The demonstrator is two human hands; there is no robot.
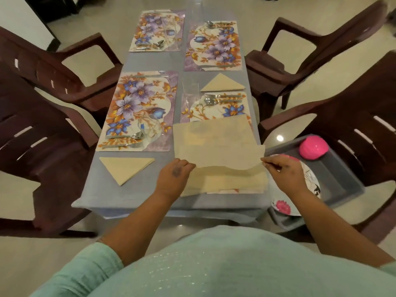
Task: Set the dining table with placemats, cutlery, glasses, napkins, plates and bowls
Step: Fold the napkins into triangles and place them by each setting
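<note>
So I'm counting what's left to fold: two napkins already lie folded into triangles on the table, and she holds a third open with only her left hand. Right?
Not quite. The head view shows both hands on the open napkin: left hand and right hand each pinch a near corner. The two triangles are right: near-left napkin and right-side napkin.

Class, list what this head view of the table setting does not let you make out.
- Near right placemat: near part hidden by the unfolded napkin.
- Plates in the grey bin: partly hidden by the right hand; count unclear.
- Far glasses: too faint.
</note>
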